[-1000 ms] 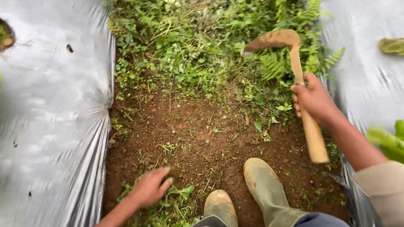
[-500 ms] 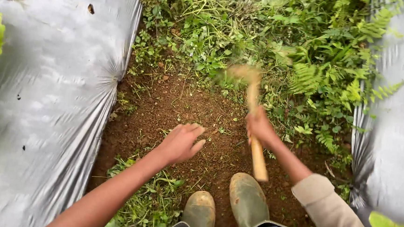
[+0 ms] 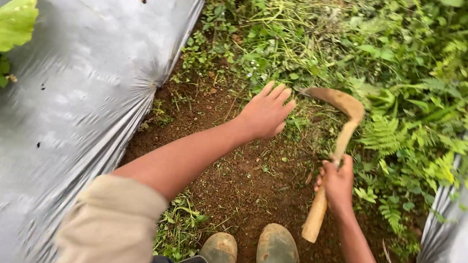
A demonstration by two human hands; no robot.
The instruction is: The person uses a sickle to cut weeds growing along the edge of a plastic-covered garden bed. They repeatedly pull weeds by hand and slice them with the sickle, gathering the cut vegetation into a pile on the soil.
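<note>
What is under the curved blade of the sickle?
Under the sickle blade lie green weeds and grass, with ferns beside it. The right hand grips the handle. The ground right beneath the blade is covered by plants.

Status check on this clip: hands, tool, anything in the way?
Right hand shut on sickle, blade at the weeds. Left hand open, reaching over bare soil toward the weeds. Ferns crowd the right; boots close behind.

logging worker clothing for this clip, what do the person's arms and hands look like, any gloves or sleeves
No gloves: both the left hand and the right hand are bare, with no rings or watch visible. Each arm wears a beige sleeve pushed up, leaving the forearms bare; only the cuff edge of the right one shows at the bottom of the view.
</note>
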